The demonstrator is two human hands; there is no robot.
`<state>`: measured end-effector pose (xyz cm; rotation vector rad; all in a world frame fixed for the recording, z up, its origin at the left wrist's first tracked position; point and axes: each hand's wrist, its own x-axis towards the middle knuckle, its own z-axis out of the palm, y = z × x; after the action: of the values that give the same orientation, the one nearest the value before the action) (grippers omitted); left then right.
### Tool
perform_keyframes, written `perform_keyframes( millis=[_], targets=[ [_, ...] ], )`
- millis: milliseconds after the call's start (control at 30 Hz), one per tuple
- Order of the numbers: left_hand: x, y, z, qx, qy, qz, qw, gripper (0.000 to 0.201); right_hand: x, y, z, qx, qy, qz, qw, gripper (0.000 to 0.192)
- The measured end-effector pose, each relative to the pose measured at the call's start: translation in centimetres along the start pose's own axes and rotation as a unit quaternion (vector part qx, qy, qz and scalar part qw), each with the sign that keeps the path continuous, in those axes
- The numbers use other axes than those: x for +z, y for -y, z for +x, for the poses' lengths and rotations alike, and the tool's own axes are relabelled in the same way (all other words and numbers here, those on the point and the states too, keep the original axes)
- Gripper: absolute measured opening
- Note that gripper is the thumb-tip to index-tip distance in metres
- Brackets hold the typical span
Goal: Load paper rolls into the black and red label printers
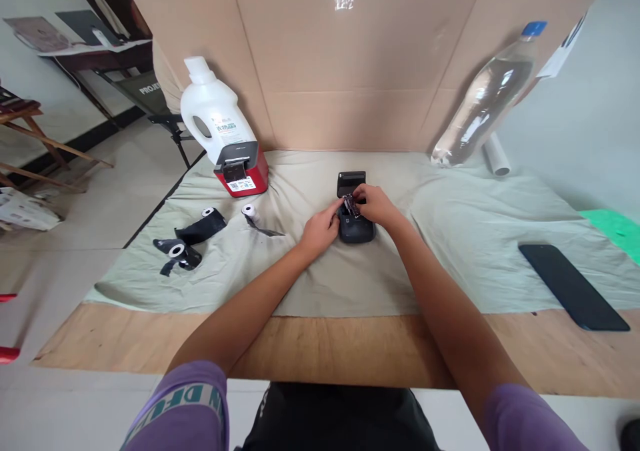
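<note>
A small black portable printer (pixel 357 231) lies on the cloth before me, its lid (pixel 351 182) raised at the far end. Over its open bay is a small dark, shiny piece with light markings (pixel 351 205), perhaps a paper roll; its kind is not clear. My right hand (pixel 376 204) pinches this piece from the right, fingers closed. My left hand (pixel 321 229) is against the printer's left side, fingers mostly curled round its edge, the index finger reaching to the piece. Part of the bay is hidden by my fingers.
Several rolls with black wrapping (pixel 203 226) lie at the left. Behind them stand a red and black label printer (pixel 243 171) and a white detergent jug (pixel 217 114). A water bottle (pixel 487 104) leans on the cardboard (pixel 345 71). A phone (pixel 573 284) lies right.
</note>
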<state>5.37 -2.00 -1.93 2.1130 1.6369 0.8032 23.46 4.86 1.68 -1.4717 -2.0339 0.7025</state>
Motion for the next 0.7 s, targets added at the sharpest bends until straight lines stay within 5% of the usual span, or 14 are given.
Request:
perform_keyframes(
  millis=[233,700],
  targets=[
    [0.3,0.4,0.1,0.002,-0.015,-0.034,0.999,0.061,-1.9,1.3,-0.6,-0.096,-0.079,-0.035,0.992,0.031],
    [0.4,0.4,-0.2,0.078,-0.031,-0.057,0.995,0.048,-0.3,1.5,-1.1,-0.092,0.006,-0.207,0.974,0.035]
  ],
)
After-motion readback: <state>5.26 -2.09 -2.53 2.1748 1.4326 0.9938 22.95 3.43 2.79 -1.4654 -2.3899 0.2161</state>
